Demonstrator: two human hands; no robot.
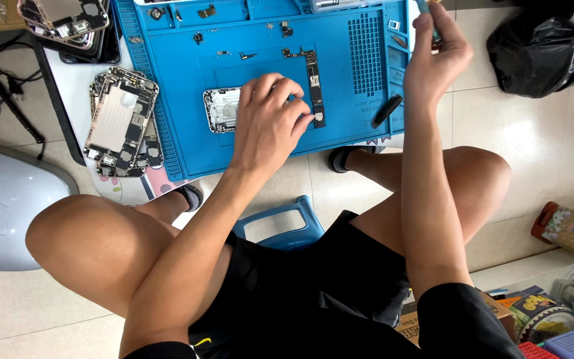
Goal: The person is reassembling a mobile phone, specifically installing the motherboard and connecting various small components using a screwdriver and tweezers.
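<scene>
A blue work mat (187,100) covers most of the low tabletop (74,80), with a stack of opened phone housings (119,123) lying off its left edge and a black plastic bag (549,43) on the floor to the right. On the mat, the left hand (267,123) presses down on a silver phone housing (220,110), its grip bent over the part, fingertips touching a long narrow circuit board (315,86) just beside it. The right hand (436,56) hovers at the mat's right edge, its grip pinched round a thin blue-handled tool (426,10), with a black tool (386,110) lying below it.
</scene>
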